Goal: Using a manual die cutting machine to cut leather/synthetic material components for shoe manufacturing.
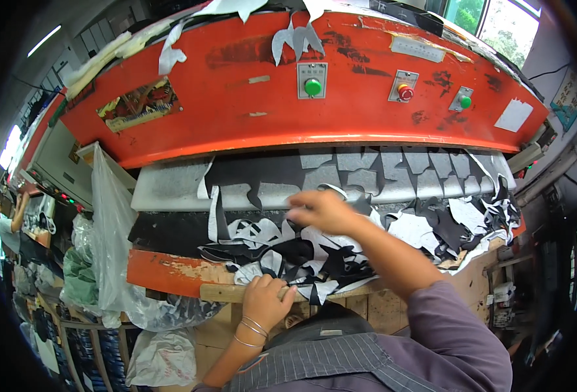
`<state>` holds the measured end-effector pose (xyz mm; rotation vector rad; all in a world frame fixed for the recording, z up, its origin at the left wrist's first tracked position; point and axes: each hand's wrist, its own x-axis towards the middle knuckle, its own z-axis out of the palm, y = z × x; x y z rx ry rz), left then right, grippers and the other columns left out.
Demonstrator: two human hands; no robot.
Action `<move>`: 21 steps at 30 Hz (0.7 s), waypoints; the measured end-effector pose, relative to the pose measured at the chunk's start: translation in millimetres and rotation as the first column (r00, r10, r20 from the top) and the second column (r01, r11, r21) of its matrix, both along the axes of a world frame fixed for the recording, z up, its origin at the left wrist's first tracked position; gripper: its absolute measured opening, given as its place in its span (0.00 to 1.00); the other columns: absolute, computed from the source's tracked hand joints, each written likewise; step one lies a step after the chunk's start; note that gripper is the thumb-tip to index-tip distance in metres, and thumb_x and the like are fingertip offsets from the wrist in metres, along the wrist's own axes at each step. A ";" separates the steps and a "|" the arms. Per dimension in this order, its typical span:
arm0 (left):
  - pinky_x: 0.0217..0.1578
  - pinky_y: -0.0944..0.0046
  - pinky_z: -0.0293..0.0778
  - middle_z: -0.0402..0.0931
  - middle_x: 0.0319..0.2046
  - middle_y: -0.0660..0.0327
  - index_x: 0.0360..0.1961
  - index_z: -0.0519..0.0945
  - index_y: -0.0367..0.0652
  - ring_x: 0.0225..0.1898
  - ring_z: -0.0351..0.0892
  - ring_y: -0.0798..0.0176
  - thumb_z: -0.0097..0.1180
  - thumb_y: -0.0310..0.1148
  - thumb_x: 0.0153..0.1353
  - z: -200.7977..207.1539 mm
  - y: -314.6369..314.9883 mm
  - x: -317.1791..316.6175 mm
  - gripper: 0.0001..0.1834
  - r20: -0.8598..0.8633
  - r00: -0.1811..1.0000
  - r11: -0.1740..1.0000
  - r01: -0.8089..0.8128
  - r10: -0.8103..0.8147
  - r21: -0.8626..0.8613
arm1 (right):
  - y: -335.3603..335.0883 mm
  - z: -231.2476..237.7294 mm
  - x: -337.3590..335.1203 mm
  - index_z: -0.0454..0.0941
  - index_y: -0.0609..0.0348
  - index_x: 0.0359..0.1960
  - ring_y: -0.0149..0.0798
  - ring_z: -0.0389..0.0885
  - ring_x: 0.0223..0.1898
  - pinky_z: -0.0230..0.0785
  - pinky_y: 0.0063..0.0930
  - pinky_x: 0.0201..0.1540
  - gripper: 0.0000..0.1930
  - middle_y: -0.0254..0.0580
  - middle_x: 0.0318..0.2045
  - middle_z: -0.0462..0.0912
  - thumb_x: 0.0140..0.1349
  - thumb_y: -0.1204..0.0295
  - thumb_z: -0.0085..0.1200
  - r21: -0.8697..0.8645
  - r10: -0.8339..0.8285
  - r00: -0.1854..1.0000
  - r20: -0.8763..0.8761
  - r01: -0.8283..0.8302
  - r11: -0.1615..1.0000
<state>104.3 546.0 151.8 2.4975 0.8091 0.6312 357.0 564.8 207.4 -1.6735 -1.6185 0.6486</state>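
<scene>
My right hand (324, 210) is over the near edge of the white cutting board (164, 189), above a heap of fabric scraps (255, 232). Its fingers are slightly bent and the thumb stands apart, with nothing visible between them. At the front edge, my left hand (265, 302) is curled over the wooden rail (220, 293), beside white and black scraps. On the board lies a dark sheet (249, 171) with rows of grey cut pieces (360, 179) on it. Whether any small scrap is under my left fingers is hidden.
Across the back runs a red press beam (236, 91) with a green button (312, 87), a red knob (405, 93) and another green button (465, 102). Clear plastic sheeting (108, 228) hangs at the left. Beyond it, a person (14, 225) works at another machine.
</scene>
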 end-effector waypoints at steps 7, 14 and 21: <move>0.33 0.56 0.69 0.71 0.23 0.57 0.24 0.82 0.42 0.29 0.72 0.51 0.66 0.41 0.47 4.0 16.9 -2.0 0.13 0.017 1.000 1.000 -0.008 0.008 0.023 | 25.9 10.7 40.6 0.80 0.56 0.44 0.54 0.80 0.41 0.73 0.41 0.46 0.17 0.52 0.37 0.83 0.58 0.59 0.57 0.064 -0.021 0.927 0.375 -0.003 0.998; 0.36 0.60 0.74 0.80 0.30 0.55 0.35 0.84 0.40 0.33 0.79 0.53 0.63 0.42 0.55 39.8 80.6 3.6 0.16 -0.170 0.956 0.798 0.093 -0.238 -0.596 | 88.8 -25.1 179.3 0.78 0.56 0.44 0.45 0.80 0.44 0.69 0.39 0.47 0.13 0.40 0.46 0.80 0.57 0.68 0.54 0.133 -0.142 0.686 0.714 0.067 0.989; 0.35 0.61 0.74 0.80 0.31 0.54 0.38 0.83 0.39 0.32 0.79 0.56 0.62 0.37 0.56 63.6 149.0 77.2 0.13 0.087 0.972 0.862 0.234 -0.218 -0.449 | 192.2 -51.9 219.4 0.77 0.52 0.32 0.39 0.74 0.42 0.64 0.34 0.46 0.05 0.36 0.35 0.76 0.57 0.69 0.49 0.153 -0.043 0.533 0.845 -0.163 0.975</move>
